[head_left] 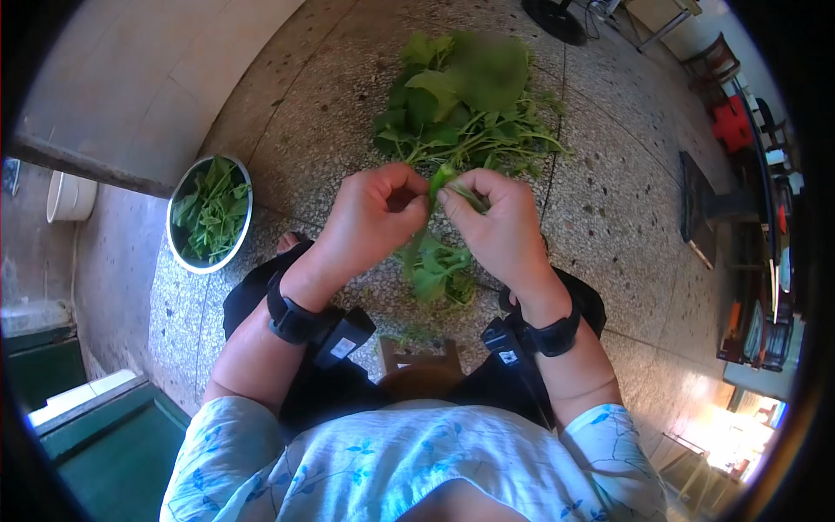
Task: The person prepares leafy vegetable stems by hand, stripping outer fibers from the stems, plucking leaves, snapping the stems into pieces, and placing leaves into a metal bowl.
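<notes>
Between my two hands is a green leafy stem (441, 180), pinched near its top. My left hand (376, 207) closes thumb and fingers on its left side. From the other side, my right hand (497, 217) pinches the stem and a thin strand of it. Beyond my hands a big pile of leafy greens (435, 104) lies on the speckled floor. A smaller heap of leaves and trimmings (442, 274) shows below my hands, between my knees; whether the held stem touches it I cannot tell.
To my left a metal basin (248, 222) holds picked greens. A wooden stool (422, 358) is under me. A white bucket (70, 197) stands by the left wall, a green cabinet (117, 452) at lower left. A black fan base (555, 19) and chairs (715, 59) are farther off.
</notes>
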### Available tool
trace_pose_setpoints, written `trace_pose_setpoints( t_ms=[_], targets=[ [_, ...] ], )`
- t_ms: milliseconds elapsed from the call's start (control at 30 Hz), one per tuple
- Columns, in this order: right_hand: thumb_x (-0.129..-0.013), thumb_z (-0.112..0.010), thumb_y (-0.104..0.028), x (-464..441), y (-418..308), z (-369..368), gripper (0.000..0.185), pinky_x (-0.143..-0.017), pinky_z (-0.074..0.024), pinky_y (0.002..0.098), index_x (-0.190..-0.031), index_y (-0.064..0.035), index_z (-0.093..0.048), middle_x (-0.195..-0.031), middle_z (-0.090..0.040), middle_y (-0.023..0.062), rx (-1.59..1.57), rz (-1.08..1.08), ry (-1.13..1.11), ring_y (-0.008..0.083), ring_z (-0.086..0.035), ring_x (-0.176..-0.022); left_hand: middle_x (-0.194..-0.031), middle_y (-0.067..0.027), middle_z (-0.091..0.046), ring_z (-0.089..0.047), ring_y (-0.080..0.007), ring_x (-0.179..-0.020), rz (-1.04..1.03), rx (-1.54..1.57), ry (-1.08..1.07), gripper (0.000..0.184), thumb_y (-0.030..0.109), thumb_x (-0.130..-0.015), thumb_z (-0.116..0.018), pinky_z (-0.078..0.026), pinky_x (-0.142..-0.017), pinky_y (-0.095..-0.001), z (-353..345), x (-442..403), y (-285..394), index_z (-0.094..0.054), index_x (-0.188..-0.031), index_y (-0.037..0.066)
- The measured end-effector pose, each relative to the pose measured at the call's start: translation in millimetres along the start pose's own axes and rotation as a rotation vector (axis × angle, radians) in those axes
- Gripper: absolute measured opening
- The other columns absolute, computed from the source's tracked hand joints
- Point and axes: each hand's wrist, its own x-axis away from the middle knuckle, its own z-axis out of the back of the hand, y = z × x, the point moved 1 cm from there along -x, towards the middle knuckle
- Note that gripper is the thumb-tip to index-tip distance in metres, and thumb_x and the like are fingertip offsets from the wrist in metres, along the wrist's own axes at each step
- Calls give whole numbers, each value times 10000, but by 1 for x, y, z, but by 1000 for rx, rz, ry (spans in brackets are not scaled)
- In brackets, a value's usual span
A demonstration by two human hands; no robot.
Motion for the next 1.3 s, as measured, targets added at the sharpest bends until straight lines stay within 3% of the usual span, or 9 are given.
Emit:
trace_pose_setpoints(
  t_ms=[133,200,400,533,633,733,833,1033,1300],
  targets=[
    [-687,-588,-71,0,-1,-4,110,-475,-402,277,-671,22,-532,-561,-533,123,56,-38,8,155,-510,-485,-650,13,-545,-492,-23,-571,-104,-180,12,61,31,-769,-524,-397,-491,-176,-4,3,-4,-547,-807,-11],
    [-655,-573,-71,-1,-1,-4,112,-460,-401,291,-652,23,-513,-544,-520,137,51,-47,-6,173,-508,-463,-624,-151,-546,-567,-199,-548,-158,-267,81,90,28,-680,-542,-430,-514,-288,-7,4,1,-554,-764,-3],
    [-637,-560,-55,-2,4,-8,109,-450,-393,292,-647,29,-491,-532,-507,134,108,-14,32,156,-491,-455,-619,-162,-557,-599,-264,-590,-282,-576,138,82,23,-684,-535,-445,-514,-316,-12,7,10,-554,-760,-4],
    [-648,-556,-50,-5,6,-5,98,-450,-377,266,-633,17,-485,-527,-502,79,-29,-23,24,102,-459,-476,-620,-163,-556,-594,-263,-580,-170,-319,158,101,24,-678,-538,-444,-513,-311,-9,4,8,-558,-774,0],
    [-661,-553,-42,-5,7,-1,83,-460,-354,228,-624,-3,-489,-544,-487,4,-211,-83,-58,49,-420,-519,-612,-121,-569,-575,-193,-535,-168,-320,193,106,30,-678,-548,-435,-497,-288,-1,-2,1,-560,-777,-7],
    [-672,-554,-37,-4,1,4,86,-469,-334,201,-615,-25,-492,-562,-459,-47,-305,-227,-88,20,-392,-537,-611,-25,-551,-508,-53,-543,13,-70,152,82,43,-705,-559,-414,-473,-223,12,-9,-11,-554,-757,-20],
    [-674,-555,-29,-2,0,9,79,-464,-322,195,-623,-26,-494,-566,-452,-53,-414,-263,-89,14,-379,-528,-636,-32,-562,-520,-65,-548,83,0,147,77,53,-734,-550,-421,-471,-213,17,-11,-12,-548,-776,-11],
    [-684,-557,-34,0,-9,14,47,-486,-319,185,-660,-19,-519,-595,-469,-50,-257,-181,-133,13,-385,-546,-752,-49,-605,-558,-79,-620,55,214,79,84,62,-802,-499,-456,-528,-200,24,-10,-8,-518,-867,13],
    [-744,-598,-92,-5,-3,-2,99,-484,-353,207,-737,4,-572,-596,-523,-23,-201,-77,2,27,-430,-552,-690,1,-564,-491,-25,-597,-17,197,-3,76,14,-762,-507,-383,-512,-169,9,-4,-4,-544,-827,0]
  ],
)
